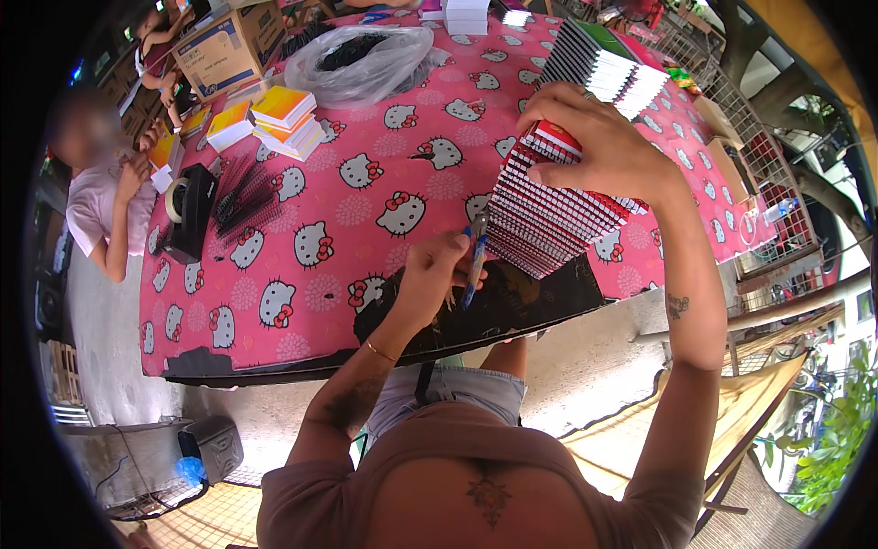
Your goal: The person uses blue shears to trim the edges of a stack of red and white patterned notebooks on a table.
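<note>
Nearest the camera, the person's two forearms rise from the lower edge toward the surface (302,183), which is covered with a pink cartoon-cat cloth. A slanted row of spiral-bound notebooks (549,220) lies near the right edge, its long axis running from the near centre up to the far right, coil edges facing left.

The right hand (599,146) rests on top of the row, fingers curled over the red covers and pressing them. The left hand (439,274) is closed around a blue-handled tool (474,265) held roughly upright, its tip touching the near end of the row. The notebooks therefore lie just right of and beyond the left hand, which is the nearer one to that end.

Far left: stacked yellow-covered books (285,119), a clear plastic bag (357,59), a black tape dispenser (187,210).
</note>
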A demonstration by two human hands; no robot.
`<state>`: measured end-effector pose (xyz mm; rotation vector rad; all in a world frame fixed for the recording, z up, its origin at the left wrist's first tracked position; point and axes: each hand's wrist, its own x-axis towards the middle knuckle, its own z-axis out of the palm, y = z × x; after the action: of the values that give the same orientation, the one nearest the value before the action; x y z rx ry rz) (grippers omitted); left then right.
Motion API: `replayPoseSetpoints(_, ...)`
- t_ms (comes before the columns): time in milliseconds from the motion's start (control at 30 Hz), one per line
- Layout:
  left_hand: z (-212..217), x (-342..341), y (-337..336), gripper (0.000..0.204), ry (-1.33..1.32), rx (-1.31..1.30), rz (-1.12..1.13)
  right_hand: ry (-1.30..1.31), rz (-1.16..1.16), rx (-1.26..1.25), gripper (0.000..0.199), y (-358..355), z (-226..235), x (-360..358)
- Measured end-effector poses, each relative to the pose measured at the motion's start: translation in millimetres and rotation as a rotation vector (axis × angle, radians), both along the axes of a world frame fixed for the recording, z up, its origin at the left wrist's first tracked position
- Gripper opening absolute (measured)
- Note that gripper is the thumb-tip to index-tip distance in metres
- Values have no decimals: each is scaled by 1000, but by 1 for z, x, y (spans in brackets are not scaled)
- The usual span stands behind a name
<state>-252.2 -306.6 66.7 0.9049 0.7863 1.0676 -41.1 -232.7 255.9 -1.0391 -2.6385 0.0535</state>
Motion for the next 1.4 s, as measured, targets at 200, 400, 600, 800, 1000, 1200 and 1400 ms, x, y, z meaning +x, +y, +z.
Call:
replayPoseSetpoints(200,-14,8,-2,32,118,212,33,6,-1,-19,43,1,0,0)
replayPoseSetpoints(400,-5,6,-4,33,66,119,-17,10,-4,-25,43,2,-2,2)
replayPoseSetpoints(600,-9,5,-1,32,-35,18,-20,3,13,2,44,3,-2,2)
replayPoseSetpoints(800,-5,2,0,32,-127,-51,-31,13,2,-16,44,2,-2,2)
replayPoseSetpoints(1000,-6,5,-1,33,-157,-64,-26,0,-2,-34,41,1,0,1)
replayPoseSetpoints(1200,-9,2,0,32,-152,-98,3,9,-24,-61,39,-1,1,1)
replayPoseSetpoints(1400,-3,-1,-3,28,694,691,254,-5,-20,-29,40,-1,-1,0)
